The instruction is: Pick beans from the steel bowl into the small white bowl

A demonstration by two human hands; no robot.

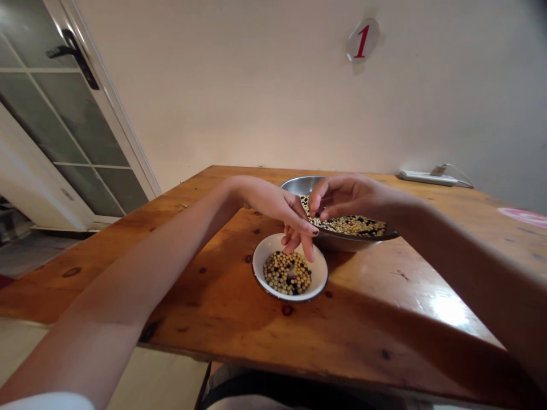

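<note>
A small white bowl with a dark rim sits on the wooden table, holding yellow beans with a few dark ones. Behind it stands a metal bowl filled with mixed yellow and dark beans. My left hand hovers over the far edge of the white bowl, fingers loosely stretched and pointing down, nothing visible in them. My right hand is over the metal bowl, thumb and fingertips pinched together just above the beans; what they pinch is too small to make out.
A white power strip with a cable lies at the table's far right by the wall. A pink round object lies at the right edge. A glass-paned door stands at the left. A label with a red 1 is on the wall.
</note>
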